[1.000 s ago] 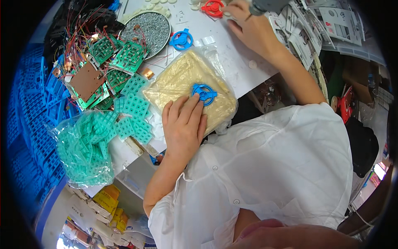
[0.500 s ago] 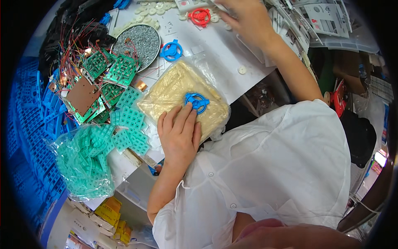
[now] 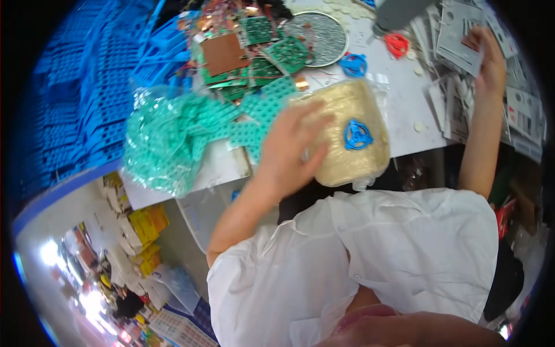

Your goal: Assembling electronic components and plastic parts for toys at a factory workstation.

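My left hand [image 3: 292, 147], smeared by motion, hovers at the left side of a clear plastic bag of yellowish material [image 3: 329, 104]. Its fingers are apart and hold nothing. A blue plastic wheel-shaped part [image 3: 358, 136] lies on top of the bag, to the right of that hand. At the far right my right hand [image 3: 491, 61] is among flat grey-white plastic panels, its fingers closed at the edge of one panel [image 3: 457, 37]. The panel's lower part lies against the other panels.
A bag of green pads [image 3: 167, 136] and green circuit boards [image 3: 286, 55] with wires lie on the left. Behind are a round tray of small metal pieces [image 3: 345, 46], a blue wheel [image 3: 353, 65] and a red wheel [image 3: 396, 45]. Blue plastic frames [image 3: 87, 98] pile up far left.
My right hand has moved from the back of the table to the panels at the right. My left hand has lifted off the blue wheel and shifted left. The view has turned.
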`<state>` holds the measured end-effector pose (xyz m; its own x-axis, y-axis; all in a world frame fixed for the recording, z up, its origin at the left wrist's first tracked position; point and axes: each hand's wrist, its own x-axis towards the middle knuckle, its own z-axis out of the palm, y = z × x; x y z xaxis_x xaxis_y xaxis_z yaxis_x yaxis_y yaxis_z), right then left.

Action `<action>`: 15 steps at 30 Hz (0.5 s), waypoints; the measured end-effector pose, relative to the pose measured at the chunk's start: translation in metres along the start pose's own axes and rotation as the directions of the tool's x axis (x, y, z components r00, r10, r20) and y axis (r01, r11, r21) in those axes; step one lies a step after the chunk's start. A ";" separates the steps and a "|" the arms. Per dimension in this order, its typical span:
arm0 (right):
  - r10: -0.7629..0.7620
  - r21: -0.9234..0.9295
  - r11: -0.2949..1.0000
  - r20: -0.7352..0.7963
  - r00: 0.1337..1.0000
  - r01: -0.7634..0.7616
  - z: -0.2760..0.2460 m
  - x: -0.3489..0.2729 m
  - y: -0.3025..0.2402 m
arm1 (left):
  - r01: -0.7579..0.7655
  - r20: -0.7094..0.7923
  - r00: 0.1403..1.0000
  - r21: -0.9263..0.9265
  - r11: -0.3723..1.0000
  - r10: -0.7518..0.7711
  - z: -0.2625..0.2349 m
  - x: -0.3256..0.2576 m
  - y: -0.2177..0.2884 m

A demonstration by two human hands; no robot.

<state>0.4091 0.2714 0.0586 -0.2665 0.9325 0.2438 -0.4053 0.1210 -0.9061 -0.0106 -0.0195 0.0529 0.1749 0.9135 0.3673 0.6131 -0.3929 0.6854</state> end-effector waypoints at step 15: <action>-0.385 -0.415 0.879 -0.322 0.865 0.237 -0.054 -0.077 0.013 | 0.549 -0.223 0.724 0.758 0.351 -0.652 -0.283 0.161 -0.327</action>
<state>0.4718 0.2194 0.0088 0.2065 0.8697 0.4483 -0.0567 0.4680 -0.8819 -0.4014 0.2266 0.0659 -0.4448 0.8947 -0.0409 0.8955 0.4437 -0.0340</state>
